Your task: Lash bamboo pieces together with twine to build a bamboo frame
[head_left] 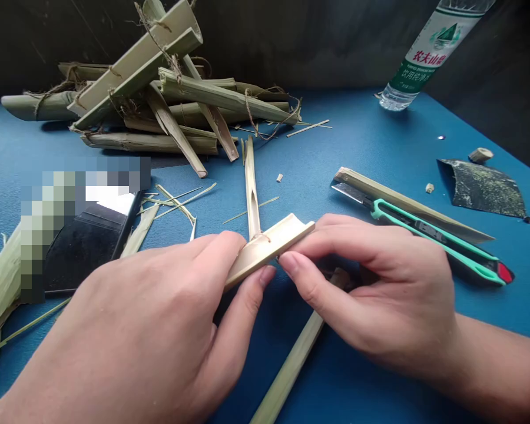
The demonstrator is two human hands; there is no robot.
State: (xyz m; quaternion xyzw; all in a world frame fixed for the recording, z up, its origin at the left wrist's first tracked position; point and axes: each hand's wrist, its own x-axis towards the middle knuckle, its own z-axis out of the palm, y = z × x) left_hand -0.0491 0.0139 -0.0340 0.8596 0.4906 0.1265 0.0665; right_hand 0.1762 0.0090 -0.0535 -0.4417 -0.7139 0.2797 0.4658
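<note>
- The left hand (159, 318) pinched a short split stalk piece (274, 241), with one finger on top and the thumb under it.
- The right hand (380, 294) pinched the other end of the split stalk piece, its fingers curled close around the tip.
- The split stalk piece was pale, curved like a little trough, and held just above the blue worktop (357, 147), right between the two hands.
- A thin split stick (251, 188) lay just behind the split stalk piece and pointed away from it.
- A long flat strip (291, 365) lay below the split stalk piece and ran partly under the right hand.
- A green cutter knife (424, 232) lay to the right of the split stalk piece, near the right hand, with its blade out.
- The knife rested against a long pale slat (406, 203).
- Further right of the split stalk piece was a dark rough sheet (481, 185), with a small cut stub (480, 155) just behind it.
- Far behind the split stalk piece and to the left sat a big pile of green stalks (168, 100), some tied with stringy threads.
- Far behind it and to the right stood a clear water bottle (424, 53) with a green label.
- To the left of the split stalk piece lay a black flat thing (83, 244); I could not tell what it was.
</note>
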